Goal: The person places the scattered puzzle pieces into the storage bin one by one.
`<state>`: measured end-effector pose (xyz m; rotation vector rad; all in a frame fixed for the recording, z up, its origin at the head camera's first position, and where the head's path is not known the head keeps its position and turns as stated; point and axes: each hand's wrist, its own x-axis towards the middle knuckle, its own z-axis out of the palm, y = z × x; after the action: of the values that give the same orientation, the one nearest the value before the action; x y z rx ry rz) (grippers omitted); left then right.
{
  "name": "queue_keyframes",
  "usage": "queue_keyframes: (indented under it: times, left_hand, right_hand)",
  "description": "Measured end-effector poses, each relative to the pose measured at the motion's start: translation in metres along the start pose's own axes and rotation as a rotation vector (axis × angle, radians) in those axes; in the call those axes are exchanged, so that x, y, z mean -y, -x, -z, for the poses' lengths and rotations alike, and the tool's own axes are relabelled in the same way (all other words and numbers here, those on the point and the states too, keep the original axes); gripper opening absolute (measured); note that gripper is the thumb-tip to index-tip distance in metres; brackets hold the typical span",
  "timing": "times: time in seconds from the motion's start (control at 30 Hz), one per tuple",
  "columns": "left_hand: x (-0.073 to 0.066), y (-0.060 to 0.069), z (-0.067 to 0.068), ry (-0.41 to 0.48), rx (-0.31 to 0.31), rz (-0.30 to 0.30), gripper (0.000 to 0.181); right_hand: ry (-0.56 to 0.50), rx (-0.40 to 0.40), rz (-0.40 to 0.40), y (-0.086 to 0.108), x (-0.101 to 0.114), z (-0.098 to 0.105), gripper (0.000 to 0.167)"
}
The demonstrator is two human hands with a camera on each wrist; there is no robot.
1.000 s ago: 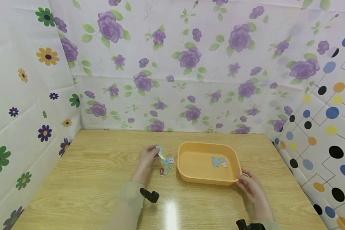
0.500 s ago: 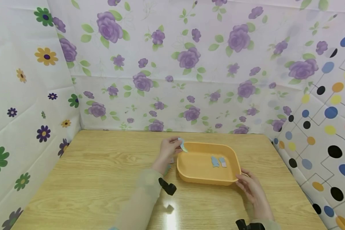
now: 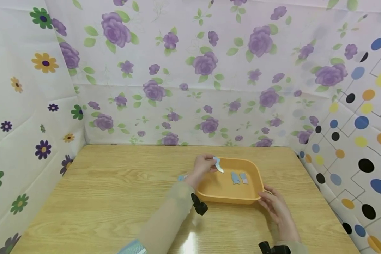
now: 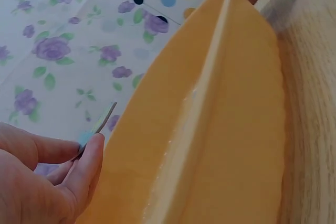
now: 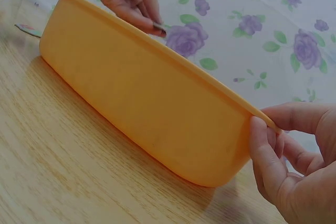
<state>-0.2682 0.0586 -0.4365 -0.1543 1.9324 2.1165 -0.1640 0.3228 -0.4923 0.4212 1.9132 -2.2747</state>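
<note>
Between its thumb and fingers my left hand (image 3: 204, 165) pinches a light-blue puzzle piece (image 3: 218, 164), thin and edge-on in the left wrist view. Hand and piece are above the left part of an orange plastic tray (image 3: 223, 200). Two more bluish pieces lie flat on the tray's floor, a ragged piece (image 3: 235, 178) and a partly white piece (image 3: 243, 178). At the tray's near right corner my right hand (image 3: 275, 204) grips the rim, thumb on the outer wall in the right wrist view.
Left of the tray, loose pieces (image 3: 180, 178) lie on the wooden table (image 3: 114, 197), partly hidden by my left arm. Floral cloth (image 3: 177, 106) hangs behind the table, and patterned cloths close off both sides.
My left hand has lifted the pinched piece off the table beside the tray and carried it right, over the tray. My right hand keeps its hold on the rim.
</note>
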Motion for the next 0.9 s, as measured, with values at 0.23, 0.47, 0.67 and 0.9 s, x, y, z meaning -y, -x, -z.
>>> queue_keyframes:
  times: [0.23,0.47,0.67,0.9]
  left_hand:
    - [0.013,-0.007,-0.023,-0.142,-0.011,0.033,0.036]
    - [0.026,-0.014,-0.036,-0.229,-0.024,0.064,0.033]
    - [0.033,-0.017,-0.042,-0.241,-0.017,0.077,0.035]
    - [0.040,-0.020,-0.044,-0.298,-0.034,0.101,0.033]
  right_hand:
    - [0.005,-0.004,-0.006,0.000,-0.001,0.002,0.035]
    - [0.012,-0.011,-0.019,0.000,0.002,0.001,0.042]
    - [0.004,-0.008,-0.019,-0.001,0.004,0.002,0.043]
    - [-0.032,0.000,-0.017,0.000,0.001,0.001,0.033]
